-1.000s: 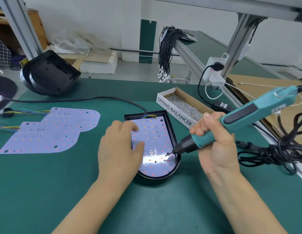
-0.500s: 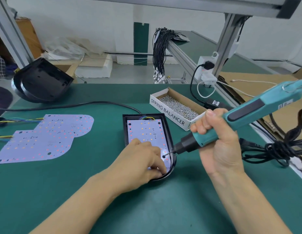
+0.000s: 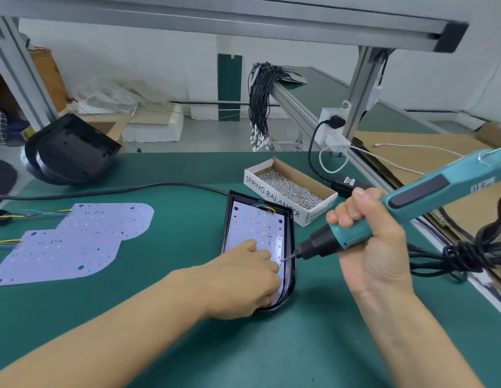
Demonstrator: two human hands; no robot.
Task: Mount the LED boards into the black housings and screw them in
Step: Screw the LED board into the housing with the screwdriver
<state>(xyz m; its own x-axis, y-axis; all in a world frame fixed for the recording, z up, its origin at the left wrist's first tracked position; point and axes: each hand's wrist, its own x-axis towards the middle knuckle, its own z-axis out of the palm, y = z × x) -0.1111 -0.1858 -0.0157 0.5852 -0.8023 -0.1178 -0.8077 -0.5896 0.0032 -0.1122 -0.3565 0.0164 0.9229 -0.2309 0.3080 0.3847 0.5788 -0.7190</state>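
Bright, even indoor light; wide-angle bend at edges.
Soft shadows under the hands (image 3: 243,278) on the green bench (image 3: 159,331). Mild glare on the LED board (image 3: 257,225). Overhead frame bar (image 3: 215,21) bows; forearms near the bottom edge look stretched, slightly soft.

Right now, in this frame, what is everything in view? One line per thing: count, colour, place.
LED board in housing: 1, white, inside the housing at table centre
black housing: 1, black, table centre, around that board
loose LED boards: 2, white, overlapping, table left
spare housings: black, count unclear, far left edge
screw box: 1, white and brown card, full of silver screws, behind the housing
electric screwdriver: 1, teal and black, tip at the board's right edge
cable bundle: 1, black, hanging from the rail behind
table mat: 1, green
left hand: 1, resting on the board's near end
right hand: 1, gripping the screwdriver
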